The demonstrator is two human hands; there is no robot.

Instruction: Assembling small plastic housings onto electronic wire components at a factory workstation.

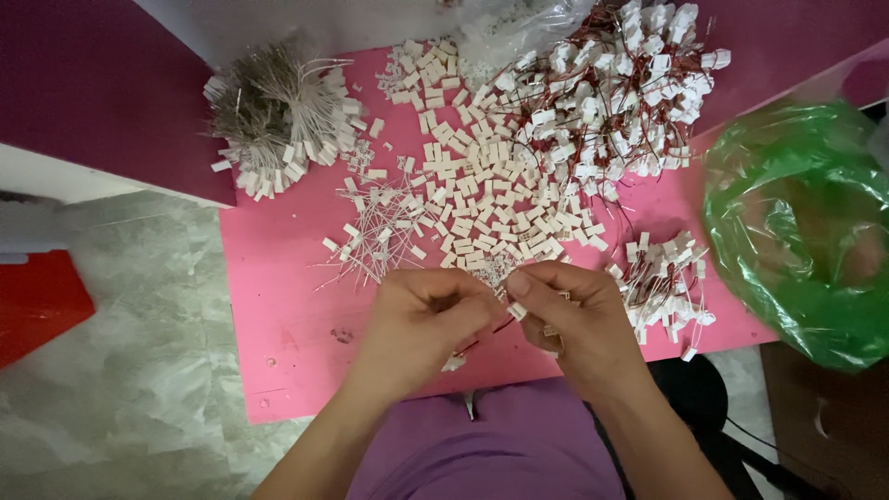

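Both hands meet low over the pink table [278, 278]. The left hand [417, 319] and right hand [574, 319] pinch one small white plug with red wire [515, 313]. Grey floor [120, 370] lies beside

**Around the pink worktop**

A pink table [278, 306] carries a bound bundle of thin wires [269, 116] at its far left corner. A crumpled green plastic bag [801, 231] sits off its right edge, and a red object [37, 306] lies on the grey marbled floor [130, 370].
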